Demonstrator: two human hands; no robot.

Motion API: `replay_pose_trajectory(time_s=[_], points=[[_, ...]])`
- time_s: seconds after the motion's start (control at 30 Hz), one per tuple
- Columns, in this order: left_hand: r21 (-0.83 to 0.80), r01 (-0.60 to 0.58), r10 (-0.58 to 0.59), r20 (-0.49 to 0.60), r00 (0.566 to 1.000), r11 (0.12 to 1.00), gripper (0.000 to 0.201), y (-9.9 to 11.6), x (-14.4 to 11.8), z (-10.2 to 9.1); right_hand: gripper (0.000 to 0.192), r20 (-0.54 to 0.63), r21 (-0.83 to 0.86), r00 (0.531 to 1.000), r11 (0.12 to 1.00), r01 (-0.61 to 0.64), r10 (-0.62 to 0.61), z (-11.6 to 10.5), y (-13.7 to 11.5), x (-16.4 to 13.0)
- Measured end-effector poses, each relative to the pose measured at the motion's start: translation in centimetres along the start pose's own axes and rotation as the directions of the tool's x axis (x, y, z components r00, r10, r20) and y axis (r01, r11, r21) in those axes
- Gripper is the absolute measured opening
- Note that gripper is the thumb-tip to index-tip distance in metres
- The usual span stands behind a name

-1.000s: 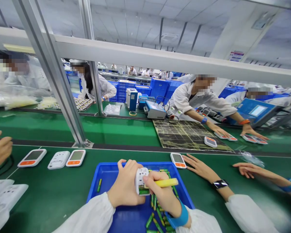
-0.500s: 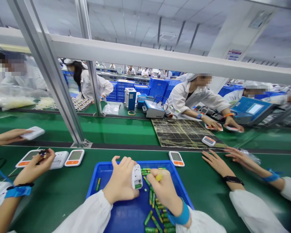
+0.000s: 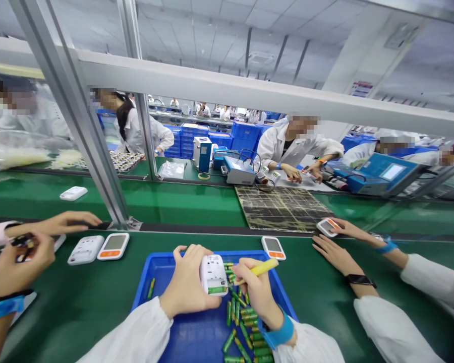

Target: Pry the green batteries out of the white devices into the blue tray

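My left hand (image 3: 185,285) grips a white plastic device (image 3: 214,269) over the blue tray (image 3: 140,282). The device's back faces me, and a green battery (image 3: 216,290) lies in the slot at its lower edge. My right hand (image 3: 256,295), just right of the device, is closed around a yellow stick-like tool (image 3: 265,266). The tool's thick end points up and right; its thin end is near the device, and I cannot tell whether they touch. Several loose green batteries (image 3: 245,327) lie in the tray's right half, below my right hand.
White devices with screens and orange buttons lie beyond the tray, at left (image 3: 114,246) and right (image 3: 274,247). Co-workers' hands work on both sides; one right-side hand (image 3: 348,229) touches another device (image 3: 327,227). A metal post (image 3: 94,116) and dark mat (image 3: 280,206) stand farther back.
The device in my left hand has turned so more of its back shows. My right hand has tilted, exposing more of the yellow tool. Co-workers' hands on both sides have moved.
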State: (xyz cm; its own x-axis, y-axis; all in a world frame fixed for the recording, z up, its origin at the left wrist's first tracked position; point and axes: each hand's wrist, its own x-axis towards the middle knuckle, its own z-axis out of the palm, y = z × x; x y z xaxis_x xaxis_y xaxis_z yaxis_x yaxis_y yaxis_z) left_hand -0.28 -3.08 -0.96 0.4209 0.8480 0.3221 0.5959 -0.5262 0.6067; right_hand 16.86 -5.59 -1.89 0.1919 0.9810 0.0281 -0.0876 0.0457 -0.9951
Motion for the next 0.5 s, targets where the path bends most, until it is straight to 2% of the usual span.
replay_pose_trajectory(time_s=[0.1, 0.17, 0.2, 0.27, 0.33, 0.4, 0.5], points=[[-0.020, 0.024, -0.024, -0.015, 1.000, 1.000, 0.059, -0.2, 0.0, 0.1, 0.031, -0.102, 0.215, 0.993, 0.976, -0.035, 0.058, 0.6, 0.4, -0.1], [-0.012, 0.011, -0.011, -0.022, 1.000, 1.000, 0.059, -0.4, 0.0, 0.5, 0.031, -0.120, 0.340, 0.985, 0.937, -0.075, 0.122, 1.5, 0.6, -0.5], [-0.001, -0.020, 0.020, -0.013, 1.000, 1.000, 0.057, -0.4, 0.0, 0.8, 0.030, -0.082, 0.379, 0.984, 0.918, -0.118, 0.160, 2.0, 0.7, -0.8], [0.021, -0.117, 0.116, 0.035, 0.993, 0.993, 0.048, -0.4, 0.0, 1.5, 0.029, 0.078, 0.425, 0.972, 0.874, -0.235, 0.223, 3.0, 0.8, -1.5], [0.039, -0.206, 0.201, 0.107, 0.974, 0.978, 0.040, -0.4, -0.1, 2.3, 0.028, 0.218, 0.464, 0.950, 0.832, -0.304, 0.225, 3.5, 0.7, -1.9], [0.076, -0.235, 0.221, 0.152, 0.963, 0.969, 0.042, -0.3, -0.1, 2.8, 0.028, 0.237, 0.521, 0.949, 0.797, -0.304, 0.208, 3.4, 0.6, -1.7], [0.165, -0.196, 0.170, 0.161, 0.972, 0.967, 0.052, -0.6, -0.1, 2.9, 0.029, 0.139, 0.596, 0.959, 0.753, -0.280, 0.246, 2.2, 0.5, -0.4]])
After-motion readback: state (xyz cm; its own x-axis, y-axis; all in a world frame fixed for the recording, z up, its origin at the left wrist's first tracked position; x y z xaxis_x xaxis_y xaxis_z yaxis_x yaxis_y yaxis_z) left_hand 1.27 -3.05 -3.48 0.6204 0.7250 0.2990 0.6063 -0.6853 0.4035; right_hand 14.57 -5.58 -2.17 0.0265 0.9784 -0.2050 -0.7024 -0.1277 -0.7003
